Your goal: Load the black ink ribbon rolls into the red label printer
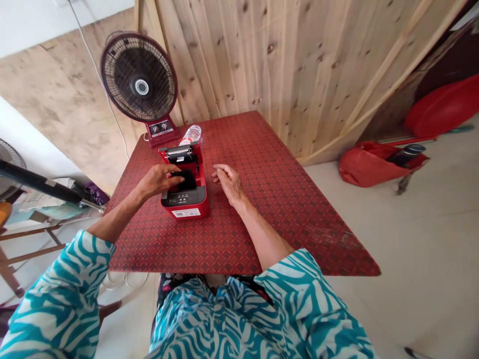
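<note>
A small red and black label printer (186, 203) stands on the table with its lid (180, 153) raised at the back. Its black inner compartment (188, 179) faces up. My left hand (159, 179) reaches over the printer's left wall, thumb and fingers stretched apart at the compartment; whether the tips touch anything inside is hard to see. Just right of the printer, my right hand (229, 183) hovers over the tabletop, fingers loosely bent and somewhat apart, with nothing visible in them. A white label with codes (186, 213) is on the printer's front.
A dark red fan (140, 82) stands at the table's back left corner. Behind the printer lies a clear plastic bottle (192, 133). The red patterned table (277, 199) meets a wooden plank wall. A red bag (374, 164) rests on the floor to the right.
</note>
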The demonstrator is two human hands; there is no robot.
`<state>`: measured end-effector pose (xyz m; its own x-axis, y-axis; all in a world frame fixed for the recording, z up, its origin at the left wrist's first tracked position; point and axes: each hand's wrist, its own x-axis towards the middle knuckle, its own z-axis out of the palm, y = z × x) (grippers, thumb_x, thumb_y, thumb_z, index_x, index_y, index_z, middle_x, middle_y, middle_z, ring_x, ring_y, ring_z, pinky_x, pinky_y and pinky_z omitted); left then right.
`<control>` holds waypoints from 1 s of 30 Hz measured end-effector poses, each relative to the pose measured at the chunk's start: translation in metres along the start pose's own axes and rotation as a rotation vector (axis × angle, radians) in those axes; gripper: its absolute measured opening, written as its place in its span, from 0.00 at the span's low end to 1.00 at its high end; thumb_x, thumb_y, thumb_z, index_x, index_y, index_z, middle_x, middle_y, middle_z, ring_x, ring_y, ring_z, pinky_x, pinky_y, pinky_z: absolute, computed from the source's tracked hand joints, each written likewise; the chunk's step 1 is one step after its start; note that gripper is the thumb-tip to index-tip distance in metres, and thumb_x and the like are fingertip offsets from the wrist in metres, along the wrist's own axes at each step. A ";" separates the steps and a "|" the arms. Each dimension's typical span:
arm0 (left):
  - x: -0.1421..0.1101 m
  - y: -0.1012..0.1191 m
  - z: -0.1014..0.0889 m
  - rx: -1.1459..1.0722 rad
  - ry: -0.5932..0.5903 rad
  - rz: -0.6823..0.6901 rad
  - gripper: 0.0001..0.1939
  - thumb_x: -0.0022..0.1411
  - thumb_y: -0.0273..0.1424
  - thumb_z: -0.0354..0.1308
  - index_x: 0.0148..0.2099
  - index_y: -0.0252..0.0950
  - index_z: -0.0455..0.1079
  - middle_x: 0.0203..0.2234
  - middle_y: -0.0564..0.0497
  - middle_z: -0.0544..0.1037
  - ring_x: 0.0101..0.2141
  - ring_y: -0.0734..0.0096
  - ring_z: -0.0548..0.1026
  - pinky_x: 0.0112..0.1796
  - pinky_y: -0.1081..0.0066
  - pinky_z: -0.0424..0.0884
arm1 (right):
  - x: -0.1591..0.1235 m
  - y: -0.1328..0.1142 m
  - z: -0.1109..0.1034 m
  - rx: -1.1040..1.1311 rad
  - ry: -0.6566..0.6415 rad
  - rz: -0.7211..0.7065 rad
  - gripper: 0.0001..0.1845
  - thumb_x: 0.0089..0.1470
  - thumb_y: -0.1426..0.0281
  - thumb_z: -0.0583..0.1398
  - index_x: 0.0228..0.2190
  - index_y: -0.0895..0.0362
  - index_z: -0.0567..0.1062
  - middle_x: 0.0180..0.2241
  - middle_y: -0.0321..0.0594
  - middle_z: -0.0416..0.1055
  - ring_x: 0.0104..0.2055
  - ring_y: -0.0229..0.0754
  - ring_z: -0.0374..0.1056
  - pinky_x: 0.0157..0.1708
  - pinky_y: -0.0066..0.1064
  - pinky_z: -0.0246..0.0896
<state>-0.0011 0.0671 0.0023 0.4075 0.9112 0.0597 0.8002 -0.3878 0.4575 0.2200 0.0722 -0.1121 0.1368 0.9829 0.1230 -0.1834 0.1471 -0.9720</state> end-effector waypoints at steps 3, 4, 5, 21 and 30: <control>-0.013 0.004 0.000 -0.049 0.087 0.025 0.11 0.57 0.37 0.61 0.39 0.36 0.78 0.30 0.52 0.81 0.28 0.70 0.75 0.32 0.71 0.69 | 0.000 0.002 0.000 -0.003 -0.006 -0.031 0.12 0.53 0.63 0.57 0.37 0.53 0.76 0.27 0.32 0.75 0.26 0.36 0.69 0.33 0.33 0.66; -0.017 0.006 0.001 -0.060 0.102 0.040 0.10 0.57 0.36 0.61 0.38 0.37 0.78 0.29 0.52 0.81 0.28 0.71 0.75 0.32 0.72 0.69 | 0.000 0.003 0.000 -0.007 -0.006 -0.049 0.12 0.53 0.63 0.57 0.37 0.53 0.76 0.27 0.32 0.75 0.26 0.36 0.69 0.34 0.33 0.66; -0.022 0.008 0.002 -0.067 0.120 0.063 0.09 0.58 0.36 0.61 0.38 0.37 0.78 0.28 0.53 0.80 0.27 0.71 0.75 0.32 0.72 0.69 | 0.000 0.004 0.000 -0.012 -0.003 -0.067 0.12 0.53 0.62 0.57 0.37 0.53 0.76 0.27 0.32 0.75 0.26 0.36 0.69 0.34 0.33 0.66; -0.086 0.022 0.033 0.359 0.436 0.610 0.07 0.68 0.28 0.54 0.42 0.36 0.75 0.36 0.50 0.83 0.37 0.68 0.79 0.46 0.64 0.68 | -0.005 0.018 -0.002 -0.134 0.018 -0.133 0.18 0.50 0.56 0.56 0.38 0.53 0.76 0.29 0.36 0.76 0.28 0.40 0.71 0.35 0.37 0.68; -0.101 0.016 0.056 0.428 0.539 0.607 0.09 0.67 0.27 0.56 0.48 0.37 0.73 0.41 0.48 0.82 0.43 0.66 0.77 0.52 0.61 0.67 | 0.046 -0.017 0.014 -0.144 0.053 -0.129 0.26 0.50 0.48 0.58 0.46 0.49 0.73 0.54 0.42 0.74 0.54 0.46 0.69 0.56 0.46 0.63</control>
<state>-0.0049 -0.0392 -0.0464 0.6368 0.4340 0.6373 0.6543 -0.7414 -0.1489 0.2160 0.1162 -0.0872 0.2016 0.9492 0.2414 -0.0204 0.2505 -0.9679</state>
